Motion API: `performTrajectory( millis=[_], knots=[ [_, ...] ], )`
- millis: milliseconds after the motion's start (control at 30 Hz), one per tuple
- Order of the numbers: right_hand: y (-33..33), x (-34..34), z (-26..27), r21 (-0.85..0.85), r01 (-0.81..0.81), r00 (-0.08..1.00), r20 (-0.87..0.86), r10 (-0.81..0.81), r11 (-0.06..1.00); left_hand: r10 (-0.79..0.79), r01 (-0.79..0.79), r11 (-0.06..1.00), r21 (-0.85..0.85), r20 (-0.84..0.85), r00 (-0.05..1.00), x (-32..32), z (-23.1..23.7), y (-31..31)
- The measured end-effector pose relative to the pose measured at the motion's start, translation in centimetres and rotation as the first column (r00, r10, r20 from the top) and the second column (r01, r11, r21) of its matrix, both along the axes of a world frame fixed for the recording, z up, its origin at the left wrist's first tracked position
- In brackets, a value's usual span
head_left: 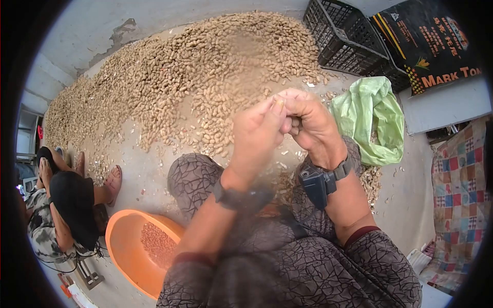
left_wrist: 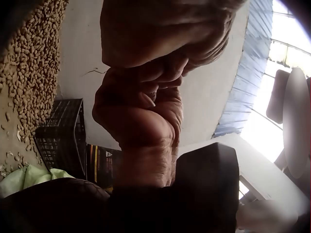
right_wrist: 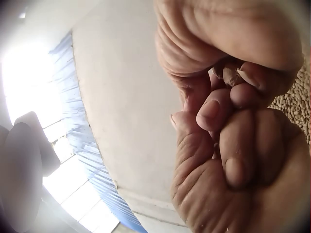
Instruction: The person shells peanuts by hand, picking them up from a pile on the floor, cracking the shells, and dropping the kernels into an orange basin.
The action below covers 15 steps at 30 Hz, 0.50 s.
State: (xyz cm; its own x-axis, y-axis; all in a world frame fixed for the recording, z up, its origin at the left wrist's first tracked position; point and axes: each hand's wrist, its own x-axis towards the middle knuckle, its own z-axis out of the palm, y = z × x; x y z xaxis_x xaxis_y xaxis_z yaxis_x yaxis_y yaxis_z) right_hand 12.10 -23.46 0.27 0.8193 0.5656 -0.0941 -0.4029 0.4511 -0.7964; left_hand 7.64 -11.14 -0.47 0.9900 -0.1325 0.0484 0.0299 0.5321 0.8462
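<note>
Both hands meet fingertip to fingertip above my lap. My right hand (head_left: pixel 310 120) curls its fingers round several unshelled peanuts (head_left: pixel 295 124), partly hidden in the palm. In the right wrist view a peanut (right_wrist: pixel 231 75) shows among the curled fingers. My left hand (head_left: pixel 257 131), a little blurred, has its thumb tip against the right hand's fingers and pinches at the same spot; most of what lies between the fingertips is hidden. In the left wrist view both hands overlap closely. Beyond them a large heap of unshelled peanuts (head_left: pixel 205 77) spreads over the floor.
An orange basin (head_left: pixel 120 246) with shelled red peanuts (head_left: pixel 156 244) stands at lower left, near another seated person's leg (head_left: pixel 105 195). At right are a light-green sack (head_left: pixel 380 102), a black crate (head_left: pixel 336 43) and a black printed bag (head_left: pixel 431 46). Shell bits litter the floor.
</note>
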Motion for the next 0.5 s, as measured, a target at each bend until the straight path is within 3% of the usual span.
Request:
performTrajectory(
  millis=[133, 200, 267, 300, 333, 367, 500],
  knots=[
    [0.2, 0.5, -0.4, 0.068, -0.063, 0.998, -0.016, 0.064, 0.996, 0.088, -0.087, 0.996, -0.02, 0.021, 0.996, 0.4, -0.7, -0.3],
    [0.5, 0.4, 0.0, -0.03, -0.014, 0.999, -0.036, 0.013, 0.999, 0.115, -0.115, 0.993, -0.008, 0.031, 0.993, 0.7, -1.2, -0.1],
    [0.4, 0.8, -0.6, -0.037, -0.006, 1.0, -0.001, 0.006, 0.999, 0.115, -0.196, 0.919, 0.342, 0.245, 0.963, 1.1, -1.6, 0.6],
    [0.4, 0.9, -0.8, -0.046, -0.001, 0.999, 0.034, 0.003, 0.999, 0.114, -0.196, 0.919, 0.342, 0.244, 0.963, 1.2, -1.3, 0.6],
    [0.4, 0.9, -0.9, -0.045, -0.002, 0.999, 0.032, 0.004, 0.999, 0.055, -0.063, 0.996, 0.07, 0.108, 0.993, 1.2, -0.9, 0.6],
    [0.5, 0.9, -0.9, -0.097, 0.033, 0.997, 0.073, -0.026, 0.995, -0.042, 0.04, 0.974, -0.224, -0.008, 0.999, 1.3, -0.7, 0.7],
    [0.7, 0.6, -0.1, -0.121, 0.035, 0.992, 0.128, -0.019, 0.992, -0.019, 0.004, 0.984, -0.18, -0.085, 0.996, 1.3, -0.9, 0.8]
  ],
)
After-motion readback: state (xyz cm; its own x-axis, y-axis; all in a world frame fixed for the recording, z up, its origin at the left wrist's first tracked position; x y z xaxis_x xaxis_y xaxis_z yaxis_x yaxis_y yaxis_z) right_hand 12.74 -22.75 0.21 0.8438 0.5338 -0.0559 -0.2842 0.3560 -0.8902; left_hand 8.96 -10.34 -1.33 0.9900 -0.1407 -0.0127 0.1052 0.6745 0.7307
